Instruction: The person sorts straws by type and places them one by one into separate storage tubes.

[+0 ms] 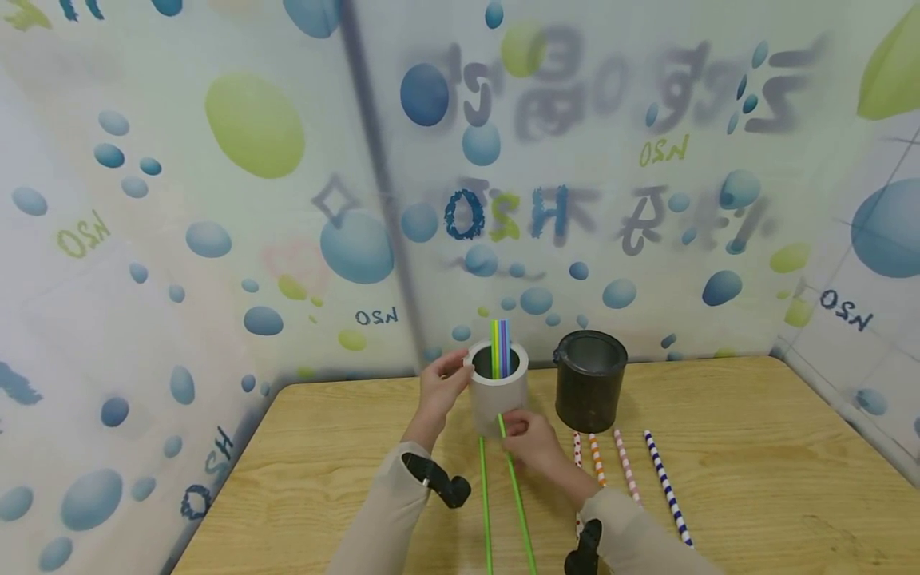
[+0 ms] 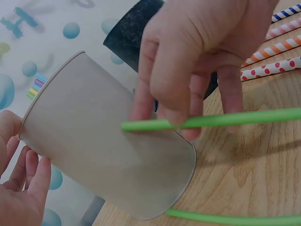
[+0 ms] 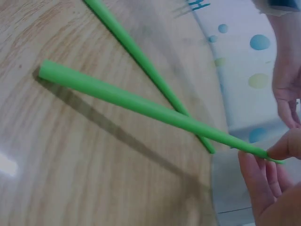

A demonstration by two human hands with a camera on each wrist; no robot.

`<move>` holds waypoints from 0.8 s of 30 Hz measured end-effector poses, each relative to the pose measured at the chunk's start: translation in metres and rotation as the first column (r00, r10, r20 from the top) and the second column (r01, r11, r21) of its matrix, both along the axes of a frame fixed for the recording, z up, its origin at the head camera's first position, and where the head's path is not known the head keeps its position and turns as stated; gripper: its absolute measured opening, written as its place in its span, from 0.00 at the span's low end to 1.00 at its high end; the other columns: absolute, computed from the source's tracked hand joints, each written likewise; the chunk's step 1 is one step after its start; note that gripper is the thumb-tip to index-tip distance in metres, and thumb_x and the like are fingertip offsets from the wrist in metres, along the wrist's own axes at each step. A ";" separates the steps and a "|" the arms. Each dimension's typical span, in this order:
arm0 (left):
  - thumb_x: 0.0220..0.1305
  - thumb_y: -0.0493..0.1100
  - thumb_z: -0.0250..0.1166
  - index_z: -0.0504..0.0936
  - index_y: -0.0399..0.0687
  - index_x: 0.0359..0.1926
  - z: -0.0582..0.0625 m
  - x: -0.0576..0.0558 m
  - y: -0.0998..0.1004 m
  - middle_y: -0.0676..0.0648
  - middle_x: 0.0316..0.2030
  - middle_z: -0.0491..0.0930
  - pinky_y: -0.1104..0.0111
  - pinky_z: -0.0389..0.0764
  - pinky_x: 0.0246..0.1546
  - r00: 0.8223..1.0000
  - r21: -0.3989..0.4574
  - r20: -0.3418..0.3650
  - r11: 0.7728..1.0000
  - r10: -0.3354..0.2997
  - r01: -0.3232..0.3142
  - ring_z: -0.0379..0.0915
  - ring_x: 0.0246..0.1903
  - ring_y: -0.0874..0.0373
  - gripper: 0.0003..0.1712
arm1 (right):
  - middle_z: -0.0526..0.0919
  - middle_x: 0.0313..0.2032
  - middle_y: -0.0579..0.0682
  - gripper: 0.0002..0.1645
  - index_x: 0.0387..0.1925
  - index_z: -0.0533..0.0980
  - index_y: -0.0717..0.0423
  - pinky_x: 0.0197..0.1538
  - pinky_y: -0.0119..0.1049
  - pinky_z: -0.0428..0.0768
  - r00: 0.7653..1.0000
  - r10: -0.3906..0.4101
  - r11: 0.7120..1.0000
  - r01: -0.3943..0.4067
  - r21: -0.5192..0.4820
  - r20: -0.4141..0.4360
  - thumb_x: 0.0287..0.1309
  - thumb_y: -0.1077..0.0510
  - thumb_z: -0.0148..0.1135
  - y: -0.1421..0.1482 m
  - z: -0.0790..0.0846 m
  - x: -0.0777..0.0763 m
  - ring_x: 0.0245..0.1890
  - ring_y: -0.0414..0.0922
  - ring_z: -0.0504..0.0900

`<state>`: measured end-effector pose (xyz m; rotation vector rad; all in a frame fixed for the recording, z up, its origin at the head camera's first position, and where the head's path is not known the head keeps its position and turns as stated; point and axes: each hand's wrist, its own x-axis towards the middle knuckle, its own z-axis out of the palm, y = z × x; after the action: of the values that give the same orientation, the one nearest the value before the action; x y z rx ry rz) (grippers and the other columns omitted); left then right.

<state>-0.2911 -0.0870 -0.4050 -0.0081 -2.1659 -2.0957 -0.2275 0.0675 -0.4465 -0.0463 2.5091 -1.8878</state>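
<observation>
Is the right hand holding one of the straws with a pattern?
No, the right hand pinches a plain green straw, while the patterned straws lie on the table.

Across the lower part of the frame you had a table (image 1: 323, 455); on it stood a cup (image 1: 494, 401) near centre and a can (image 1: 591, 391) right of centre, while a green straw (image 1: 485, 495) lay bottom centre and four patterned straws (image 1: 665, 479) lower right.

Green straws (image 1: 517, 499) partly beyond the head view's bottom edge, upright straws (image 1: 501, 350) partly invisible inside the grey cup (image 1: 496, 406)
</observation>
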 end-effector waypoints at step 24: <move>0.56 0.37 0.62 0.79 0.41 0.51 0.004 0.002 0.000 0.42 0.44 0.75 0.68 0.78 0.41 0.999 -0.031 0.042 0.999 0.009 -0.008 0.68 0.40 0.54 0.19 | 0.74 0.30 0.54 0.24 0.48 0.70 0.69 0.23 0.36 0.79 0.986 0.083 0.983 -0.106 -0.152 -0.145 0.44 0.73 0.57 0.032 0.067 -0.008 0.28 0.40 0.76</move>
<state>-0.2892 -0.0867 -0.4009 0.0428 -2.2180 -2.0765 -0.2358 0.0999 -0.3792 -0.3017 2.3817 -2.1101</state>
